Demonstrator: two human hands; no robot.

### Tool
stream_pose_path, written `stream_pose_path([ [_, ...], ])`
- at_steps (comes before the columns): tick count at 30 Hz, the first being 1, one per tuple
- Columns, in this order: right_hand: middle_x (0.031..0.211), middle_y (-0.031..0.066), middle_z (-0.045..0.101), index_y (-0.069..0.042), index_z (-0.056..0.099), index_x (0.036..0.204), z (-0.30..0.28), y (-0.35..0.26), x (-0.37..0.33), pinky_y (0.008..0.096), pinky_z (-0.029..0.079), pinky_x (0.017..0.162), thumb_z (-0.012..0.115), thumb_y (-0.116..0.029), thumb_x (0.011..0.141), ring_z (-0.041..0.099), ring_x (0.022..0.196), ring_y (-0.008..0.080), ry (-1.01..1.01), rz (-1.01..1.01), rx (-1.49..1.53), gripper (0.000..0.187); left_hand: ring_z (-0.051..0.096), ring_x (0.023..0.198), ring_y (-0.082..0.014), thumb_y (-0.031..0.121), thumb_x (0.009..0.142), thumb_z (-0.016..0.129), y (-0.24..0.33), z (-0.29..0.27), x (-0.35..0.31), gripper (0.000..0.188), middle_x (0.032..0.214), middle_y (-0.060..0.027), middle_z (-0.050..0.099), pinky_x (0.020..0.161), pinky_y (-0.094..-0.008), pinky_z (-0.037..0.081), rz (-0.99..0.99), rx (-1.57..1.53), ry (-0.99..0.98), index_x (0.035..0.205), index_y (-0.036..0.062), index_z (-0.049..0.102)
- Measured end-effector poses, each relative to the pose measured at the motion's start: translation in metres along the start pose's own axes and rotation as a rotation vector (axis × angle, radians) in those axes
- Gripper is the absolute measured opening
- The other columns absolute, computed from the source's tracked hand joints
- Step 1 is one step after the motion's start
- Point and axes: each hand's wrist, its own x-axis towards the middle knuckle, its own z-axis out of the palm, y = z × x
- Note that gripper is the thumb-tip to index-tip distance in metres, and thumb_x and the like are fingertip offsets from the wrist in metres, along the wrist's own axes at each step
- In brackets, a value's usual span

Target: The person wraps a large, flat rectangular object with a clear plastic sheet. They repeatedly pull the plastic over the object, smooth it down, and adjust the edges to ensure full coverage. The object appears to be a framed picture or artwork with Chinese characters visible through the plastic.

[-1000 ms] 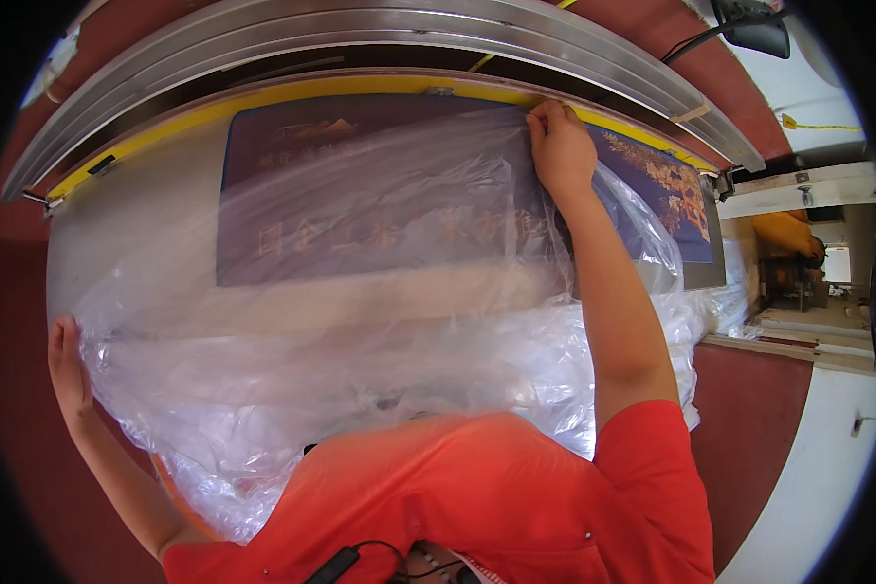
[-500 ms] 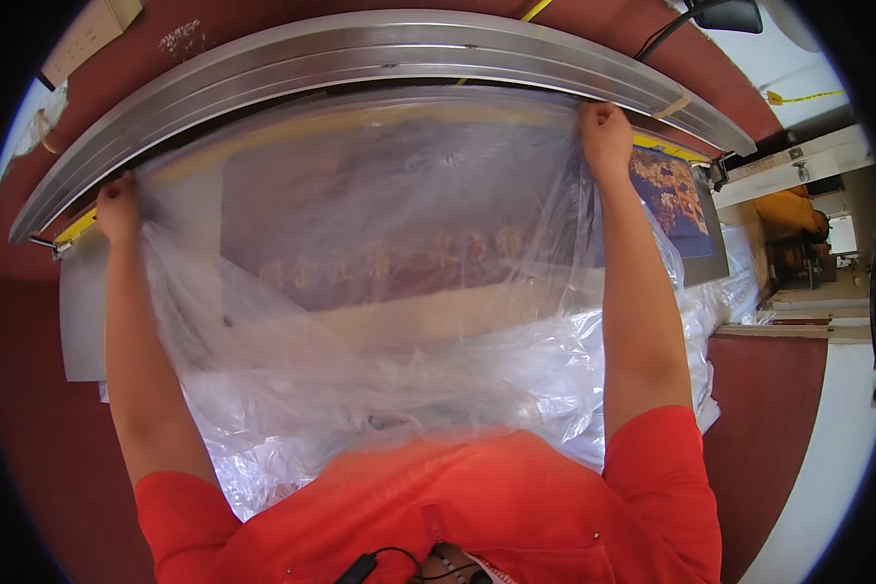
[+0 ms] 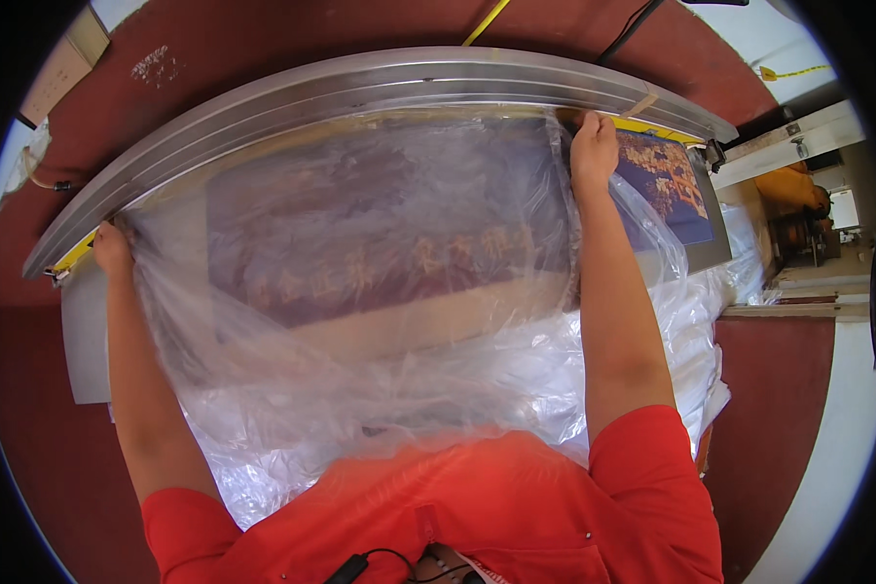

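A clear plastic sheet is stretched between my two hands, its near part falling in folds against my red shirt. My left hand pinches its far left corner beside the metal bar. With fingers closed, my right hand grips the sheet's far right part, close under the bar. Beneath the film lies a dark printed panel with gold lettering, blurred through the plastic. To the right of my right hand, a blue and gold picture shows uncovered on a grey board.
A long silvery metal bar spans the far edge, with yellow strips at its ends. Crumpled clear plastic hangs at the right. Beyond the bar are a dark red surface and a yellow tape.
The film has been drawn tighter and lies closer over the panel, so the lettering shows more plainly. My right hand has shifted slightly left; my left hand sits a little lower.
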Motion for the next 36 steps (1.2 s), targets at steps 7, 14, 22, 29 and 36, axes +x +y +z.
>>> stream_pose_path([
  [7,0.079,0.0147,0.059,-0.003,0.060,0.078,-0.015,-0.006,0.009,0.0324,0.040,0.073,0.050,-0.046,0.069,0.056,0.079,0.0268,-0.409,-0.096,-0.108,0.046,0.051,0.061,-0.0143,0.028,0.082,0.043,0.012,-0.013,-0.015,0.028,0.071,-0.0021,0.055,0.057,-0.0245,0.042,-0.117,-0.652,-0.258,0.081,0.0034,0.056],
  [14,0.069,0.0089,0.058,-0.001,0.056,0.076,0.003,-0.002,0.000,0.0296,0.041,0.064,0.053,-0.037,0.074,0.053,0.064,0.0183,-0.514,-0.177,0.122,0.036,0.038,0.058,-0.0064,0.028,0.083,0.046,0.067,-0.030,-0.051,0.023,0.065,0.0041,0.043,0.051,-0.0211,0.032,0.033,-0.335,-0.333,0.080,0.0057,0.053],
  [22,0.053,-0.0008,0.047,-0.003,0.050,0.067,-0.046,-0.020,-0.026,0.0203,0.033,0.044,0.048,-0.029,0.082,0.042,0.046,0.0061,-0.590,0.070,0.524,0.030,0.029,0.049,-0.0021,0.029,0.083,0.045,0.044,-0.083,-0.094,0.023,0.058,0.0064,0.037,0.042,-0.0188,0.023,0.020,-0.172,-0.288,0.075,0.0083,0.053],
  [29,0.058,0.0071,0.056,-0.004,0.054,0.067,0.001,-0.026,0.012,0.0302,0.041,0.055,0.053,-0.036,0.075,0.054,0.054,0.0206,-0.271,-0.096,-0.008,0.032,0.039,0.048,-0.0081,0.035,0.082,0.045,0.053,-0.030,-0.055,0.032,0.054,0.0005,0.045,0.044,-0.0225,0.032,0.164,-0.116,-0.117,0.073,0.0055,0.055],
  [36,0.066,0.0121,0.057,-0.005,0.055,0.069,0.001,-0.021,0.000,0.0333,0.042,0.061,0.056,-0.037,0.072,0.055,0.063,0.0285,-0.186,-0.096,-0.126,0.033,0.051,0.062,-0.0270,0.036,0.081,0.045,0.028,-0.010,-0.039,0.035,0.066,-0.0153,0.055,0.061,-0.0323,0.039,0.274,0.133,-0.059,0.085,0.0029,0.056],
])
